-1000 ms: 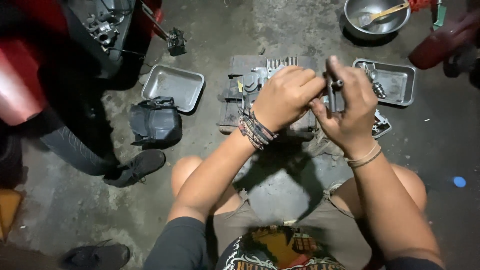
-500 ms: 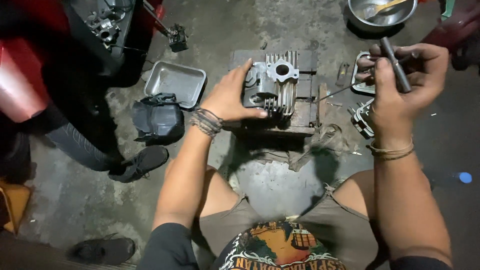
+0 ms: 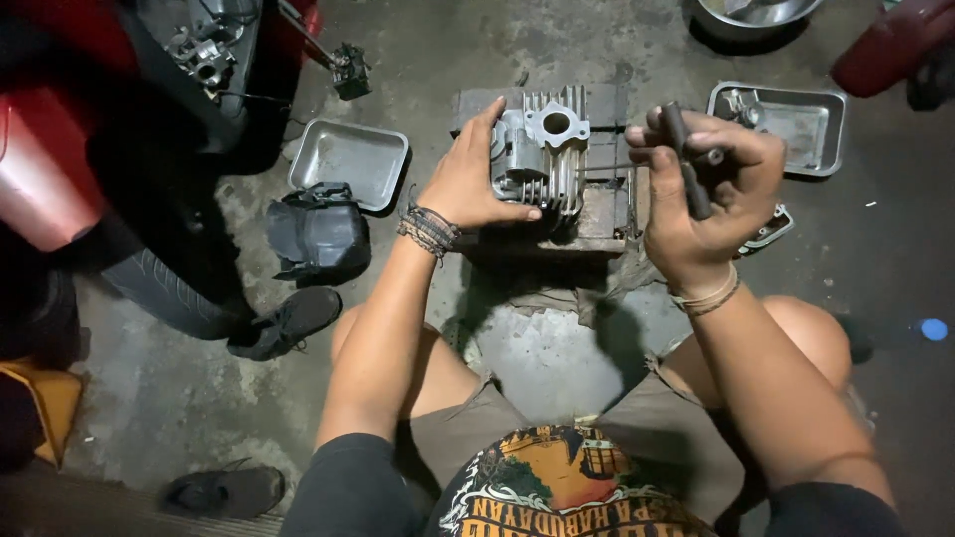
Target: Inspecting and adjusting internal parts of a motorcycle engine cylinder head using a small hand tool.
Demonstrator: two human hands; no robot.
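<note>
Left hand (image 3: pixel 468 184) lies spread against the near and left faces of the grey finned cast-metal engine cylinder head (image 3: pixel 542 149), thumb along the lower fins, fingers wrapped up over its left end; it clasps the casting, pinning it down on the worn wooden block (image 3: pixel 597 219) beneath. Right hand (image 3: pixel 701 184) is closed in a fist around a dark slim T-handled metal tool (image 3: pixel 686 159), gripped by the crossbar, which runs roughly up and down in view. The tool's thin shaft sticks out leftward from the fist, long axis nearly level, tip pointing at the right flank of the casting and just short of it or barely touching (cannot tell which). So the casting sits directly left of the right hand, on the line of the shaft, and already under the left hand, which is the nearer of the two. Beyond the right hand, a shallow rectangular steel tray (image 3: pixel 806 134) holding small parts; left of the left hand, well apart, a second empty-looking steel tray (image 3: pixel 348 159) and a black moulded plastic cover (image 3: pixel 318 234) on the concrete floor (image 3: pixel 557 358).
</note>
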